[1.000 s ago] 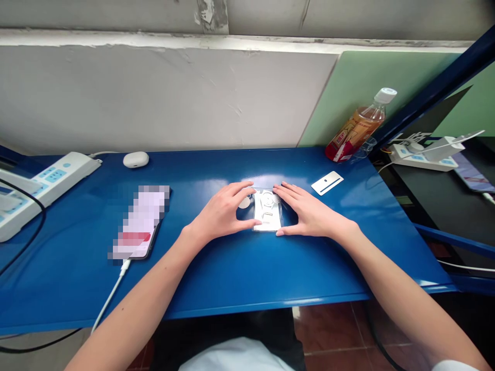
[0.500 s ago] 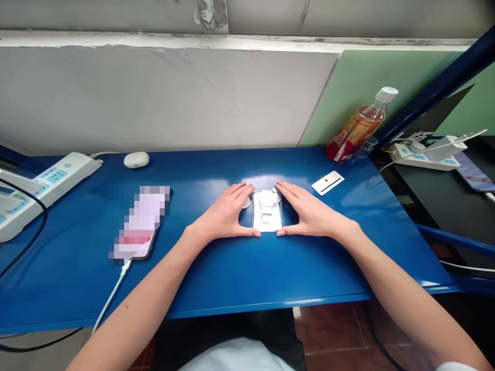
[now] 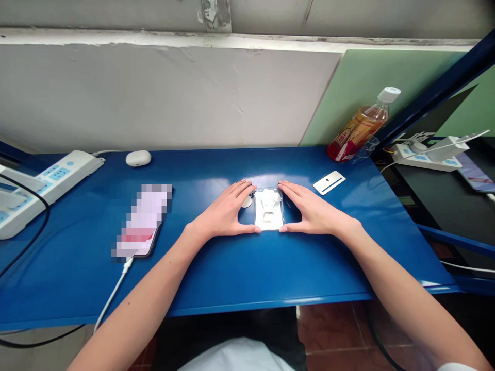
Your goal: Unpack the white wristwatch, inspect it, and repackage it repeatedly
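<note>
Plastic, clear and crinkled, wraps the flat, rectangular packet [image 3: 269,222] that we frame near the middle of the tabletop [image 3: 247,273]; inside show a white backing and small white pieces with raised, angular outlines. Our left hand [image 3: 226,208] is half open in a C shape, thumb at the packet's near left corner and fingertips by its far left corner. Our right hand [image 3: 309,210] mirrors it on the other side, thumb at the near right corner. We cannot tell whether either presses on the plastic. A pale round disc [image 3: 246,202] lies within the curve of our left hand, just beside the packet.

Compared with a second ago, our left thumb has come off the packet's face to its near corner, and our right fingers have drawn outward from its top.

A broad stretch of smooth, glossy blue metal separates the packet from the front edge. Towards the back right corner lie a thin slotted card [image 3: 328,182] and, farther back, a transparent bottle [image 3: 359,129] with a white cap.
</note>
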Action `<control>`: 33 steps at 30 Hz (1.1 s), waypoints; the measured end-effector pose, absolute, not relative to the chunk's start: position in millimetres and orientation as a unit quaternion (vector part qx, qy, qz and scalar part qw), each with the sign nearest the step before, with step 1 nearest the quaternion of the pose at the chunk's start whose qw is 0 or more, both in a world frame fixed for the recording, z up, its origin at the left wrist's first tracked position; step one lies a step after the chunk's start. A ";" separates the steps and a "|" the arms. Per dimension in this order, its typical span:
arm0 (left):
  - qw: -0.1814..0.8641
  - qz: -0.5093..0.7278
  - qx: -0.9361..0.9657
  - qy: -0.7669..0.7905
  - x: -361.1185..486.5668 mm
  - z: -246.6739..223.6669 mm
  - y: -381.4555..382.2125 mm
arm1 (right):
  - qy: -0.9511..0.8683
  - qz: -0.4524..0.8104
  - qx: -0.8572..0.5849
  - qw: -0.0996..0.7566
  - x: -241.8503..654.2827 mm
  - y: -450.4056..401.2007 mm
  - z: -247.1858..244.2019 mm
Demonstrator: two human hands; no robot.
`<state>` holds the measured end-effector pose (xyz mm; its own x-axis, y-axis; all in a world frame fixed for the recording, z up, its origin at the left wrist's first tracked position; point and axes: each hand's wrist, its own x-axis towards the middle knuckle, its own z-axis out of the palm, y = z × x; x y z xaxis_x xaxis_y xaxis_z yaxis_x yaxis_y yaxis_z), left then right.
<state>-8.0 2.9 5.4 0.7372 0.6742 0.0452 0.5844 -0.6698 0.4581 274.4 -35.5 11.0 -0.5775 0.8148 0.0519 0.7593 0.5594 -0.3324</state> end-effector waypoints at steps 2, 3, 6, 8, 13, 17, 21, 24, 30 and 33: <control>0.218 0.113 0.904 0.350 -8.0 5.2 3.1 | -0.875 0.146 -0.449 0.105 274.8 -35.2 10.9; 0.219 0.115 0.902 0.352 -7.9 5.1 3.1 | -0.874 0.150 -0.449 0.108 274.9 -35.0 10.8; 0.219 0.118 0.900 0.358 -7.1 4.8 3.0 | -0.873 0.156 -0.449 0.110 274.8 -34.8 10.3; 0.218 0.120 0.900 0.358 -6.5 4.7 3.0 | -0.873 0.154 -0.450 0.110 274.7 -34.7 9.7; 0.218 0.125 0.900 0.357 -5.4 5.8 2.7 | -0.872 0.153 -0.451 0.112 274.7 -34.8 8.0; 0.224 0.124 0.896 0.362 -5.3 6.3 2.2 | -0.873 0.153 -0.448 0.115 275.1 -34.7 7.7; 0.225 0.124 0.897 0.361 -5.9 5.9 2.4 | -0.872 0.154 -0.449 0.116 275.6 -34.4 7.7; 0.227 0.122 0.897 0.360 -6.2 5.9 2.7 | -0.873 0.156 -0.447 0.115 275.7 -34.3 8.0; 0.232 0.118 0.896 0.358 -7.6 6.6 3.4 | -0.875 0.152 -0.445 0.117 275.8 -34.6 7.7; 0.226 0.108 0.902 0.350 -9.9 8.9 4.4 | -0.873 0.151 -0.448 0.116 275.3 -34.6 7.9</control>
